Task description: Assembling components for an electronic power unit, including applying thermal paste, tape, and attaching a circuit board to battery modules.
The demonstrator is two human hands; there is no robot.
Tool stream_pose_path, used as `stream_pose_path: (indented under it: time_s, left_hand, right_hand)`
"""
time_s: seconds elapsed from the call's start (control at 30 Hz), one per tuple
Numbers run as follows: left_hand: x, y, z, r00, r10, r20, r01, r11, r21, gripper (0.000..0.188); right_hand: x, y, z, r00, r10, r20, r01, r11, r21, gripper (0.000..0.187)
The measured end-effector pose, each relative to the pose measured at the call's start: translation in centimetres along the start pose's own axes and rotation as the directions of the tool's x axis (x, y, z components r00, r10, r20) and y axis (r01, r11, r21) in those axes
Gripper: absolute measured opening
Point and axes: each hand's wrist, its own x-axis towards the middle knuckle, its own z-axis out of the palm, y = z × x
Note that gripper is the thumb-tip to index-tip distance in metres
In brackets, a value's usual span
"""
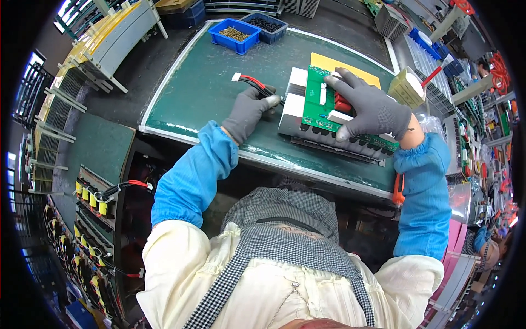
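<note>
Mat: the green work mat (208,93) carries everything.
Board: the green circuit board (315,98) on its grey heat sink lies at the mat's right part, long axis running from far-left to near-right.
Right hand (370,107): fingers spread flat, pressing the board.
Left hand (249,112): just left of the board, fingers closed on a red-black cable (255,82); its white plug points away from the board.
Progress: the cable seems not yet plugged in.

The circuit board (323,109) lies on the tabletop (203,93) before me, under my right grip (368,107). My left grip (249,112) rests just left of it, on a wire bundle (253,82). Two bins (246,30) sit behind, at the far edge.
</note>
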Motion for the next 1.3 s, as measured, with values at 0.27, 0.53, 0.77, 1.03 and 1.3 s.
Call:
stream_pose_path:
  time_s: [0.27, 0.53, 0.77, 1.03, 1.3]
  left_hand:
    - [1.1, -1.6, 1.6, 0.964, 0.061, -0.259, -0.069, 0.997, -0.024, 0.016]
    - [-0.3, 1.5, 0.3, 0.98, 0.198, -0.002, -0.195, 0.968, 0.159, 0.024]
    - [1.3, -1.0, -0.3, 0.989, 0.145, 0.016, -0.146, 0.98, 0.137, 0.036]
    - [1.7, -1.7, -1.0, 0.984, 0.014, 0.178, 0.023, 0.978, -0.206, 0.034]
    - [1.3, -0.9, -0.2, 0.994, 0.053, 0.09, -0.056, 0.998, 0.03, 0.035]
  right_hand:
    - [0.1, -0.8, -0.4, 0.998, 0.046, 0.036, -0.046, 0.999, 0.011, 0.127]
    - [-0.1, -0.6, -0.6, 1.0, 0.02, 0.019, -0.021, 0.999, 0.034, 0.125]
    - [0.1, -0.7, -0.5, 0.999, 0.033, 0.028, -0.034, 0.999, 0.03, 0.127]
    - [0.0, -0.5, -0.5, 1.0, 0.006, 0.013, -0.007, 0.997, 0.077, 0.124]
    - [0.1, -0.7, -0.3, 0.996, -0.069, -0.063, 0.076, 0.992, 0.105, 0.125]
